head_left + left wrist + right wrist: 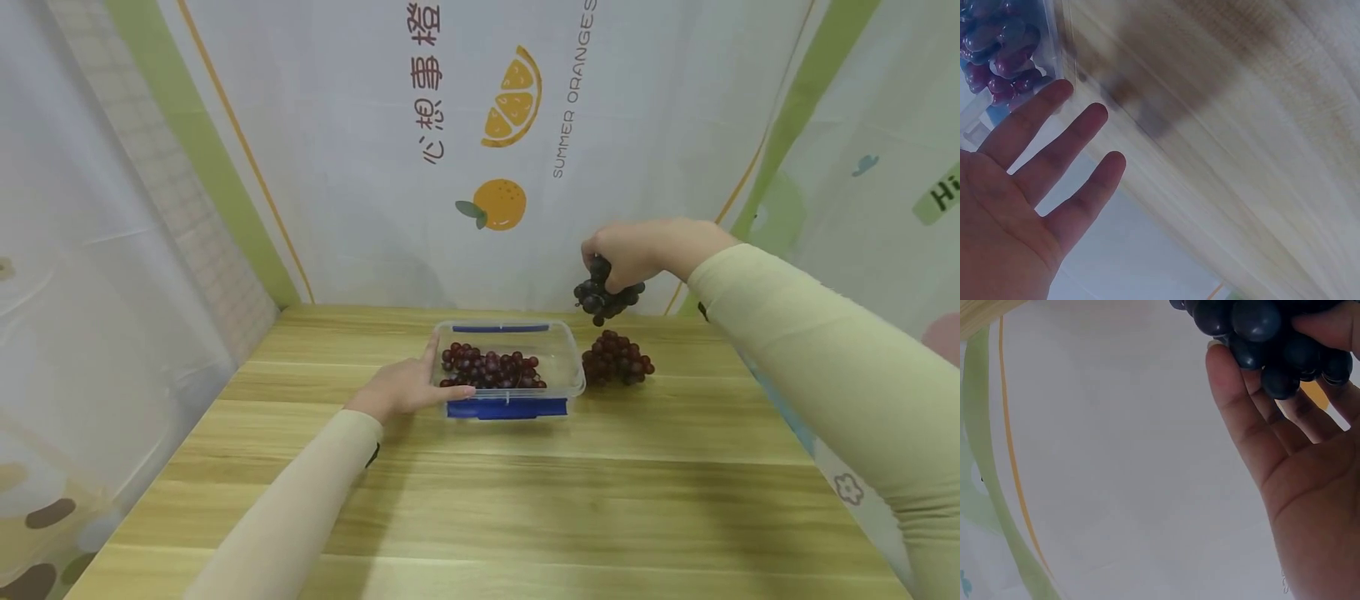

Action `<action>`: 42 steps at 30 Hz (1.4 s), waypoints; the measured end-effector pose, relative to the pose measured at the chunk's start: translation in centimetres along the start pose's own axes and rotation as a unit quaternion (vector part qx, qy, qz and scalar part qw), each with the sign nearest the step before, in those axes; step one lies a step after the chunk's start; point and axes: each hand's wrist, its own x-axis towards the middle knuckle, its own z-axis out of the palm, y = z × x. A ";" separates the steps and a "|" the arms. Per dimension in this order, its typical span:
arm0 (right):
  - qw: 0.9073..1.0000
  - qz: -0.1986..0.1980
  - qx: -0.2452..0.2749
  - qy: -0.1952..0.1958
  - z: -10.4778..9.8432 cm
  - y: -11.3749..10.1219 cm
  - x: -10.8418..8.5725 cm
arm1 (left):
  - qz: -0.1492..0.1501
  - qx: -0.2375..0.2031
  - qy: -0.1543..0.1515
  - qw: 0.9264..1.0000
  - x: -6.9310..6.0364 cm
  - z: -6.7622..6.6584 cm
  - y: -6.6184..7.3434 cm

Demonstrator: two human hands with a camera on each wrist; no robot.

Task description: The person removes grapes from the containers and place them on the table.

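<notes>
A clear plastic food container [562, 358] with blue side clips holds a bunch of red grapes [491, 367]. My left hand [401, 387] rests at its left side, the thumb along the front rim and a finger by the left wall. In the left wrist view, three fingers [1054, 147] stretch out straight beside the container. My right hand [630, 250] grips a bunch of black grapes [600, 298] in the air, above and behind a second bunch of red grapes [618, 358]. Seen from the right wrist, thumb and fingers [1241, 403] close around the black grapes [1257, 322].
The second red bunch lies on the wooden table [495, 508], right against the container's right side. Behind the table's back edge hangs a white curtain [360, 208] with printed oranges. More printed cloth [97, 275] hangs at the left and right.
</notes>
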 end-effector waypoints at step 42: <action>0.975 0.125 0.168 -0.078 3.8 11.3 -4.6 | 0.016 -0.018 0.008 1.000 -0.3 -0.3 -0.2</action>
